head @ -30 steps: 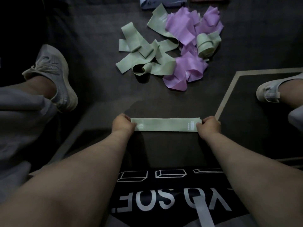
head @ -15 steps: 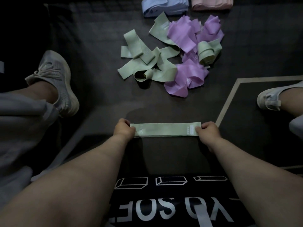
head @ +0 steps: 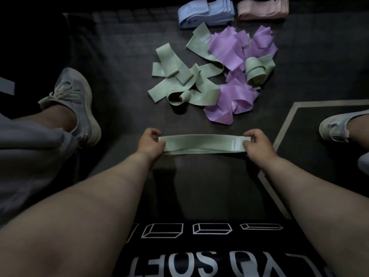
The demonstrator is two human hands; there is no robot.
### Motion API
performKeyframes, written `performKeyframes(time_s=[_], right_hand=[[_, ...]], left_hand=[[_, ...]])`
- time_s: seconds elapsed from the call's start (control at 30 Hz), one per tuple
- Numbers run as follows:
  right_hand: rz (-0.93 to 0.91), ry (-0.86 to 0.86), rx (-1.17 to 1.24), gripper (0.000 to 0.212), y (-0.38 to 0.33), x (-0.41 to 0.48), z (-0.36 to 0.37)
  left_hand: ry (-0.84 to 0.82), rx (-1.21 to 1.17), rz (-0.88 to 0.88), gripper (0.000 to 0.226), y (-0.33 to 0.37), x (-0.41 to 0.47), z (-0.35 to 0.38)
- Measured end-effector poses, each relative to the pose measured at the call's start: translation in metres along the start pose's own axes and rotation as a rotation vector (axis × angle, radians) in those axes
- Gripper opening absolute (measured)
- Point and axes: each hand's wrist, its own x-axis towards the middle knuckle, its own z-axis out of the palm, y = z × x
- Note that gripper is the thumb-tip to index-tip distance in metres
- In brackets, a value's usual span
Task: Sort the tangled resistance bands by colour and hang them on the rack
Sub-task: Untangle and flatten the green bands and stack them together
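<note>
Left hand [head: 150, 142] and right hand [head: 255, 144] each pinch one end of a green band [head: 203, 143], held flat over the mat's [head: 123, 56] middle; the fingertips curl out of sight. Beyond lies a green-purple tangle [head: 209, 76]. Blue [head: 205, 14] and pink stacks [head: 262, 9] sit at the far edge, their tops cut off.

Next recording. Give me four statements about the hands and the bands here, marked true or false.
The left hand and the right hand each grip an end of one green band. True.
The tangled heap holds only purple bands. False: green and purple are mixed.
A blue stack and a pink stack lie side by side beyond the heap. True.
The right hand rests open on the floor. False: it pinches the band's end.
</note>
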Motion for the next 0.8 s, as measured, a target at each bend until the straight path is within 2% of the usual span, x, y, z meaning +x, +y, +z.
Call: performKeyframes(time_s=[0.17,0.27,0.33,0.4,0.47,0.57,0.67,0.73,0.8], right_hand=[[-0.003,-0.042,-0.071,0.023,-0.007,0.016,0.011],[0.024,-0.067,-0.362,0.048,-0.009,0.017,0.011],[-0.096,-0.095,-0.565,0.069,-0.009,0.012,0.007],[-0.234,-0.162,-0.725,0.08,-0.007,0.012,0.003],[-0.265,-0.193,-0.768,0.075,-0.004,0.015,0.001],[-0.266,-0.175,-0.751,0.063,-0.003,0.018,0.002],[-0.287,-0.162,-0.788,0.062,-0.003,0.015,0.002],[-0.308,-0.107,-0.825,0.065,-0.004,0.01,0.003],[-0.329,0.011,-0.784,0.059,-0.006,0.004,0.006]], left_hand=[[-0.029,0.179,0.089,0.014,0.024,0.023,0.005],[-0.091,0.402,0.038,0.027,0.022,0.027,0.01],[-0.136,0.519,0.062,0.043,0.019,0.019,0.009],[-0.166,0.643,0.14,0.062,0.015,0.012,0.007],[-0.184,0.732,0.205,0.065,0.012,0.01,0.006],[-0.159,0.664,0.192,0.051,0.012,0.014,0.006],[-0.17,0.644,0.167,0.052,0.012,0.015,0.006],[-0.17,0.687,0.165,0.061,0.013,0.012,0.004],[-0.078,0.807,0.207,0.066,0.02,0.009,0.004]])
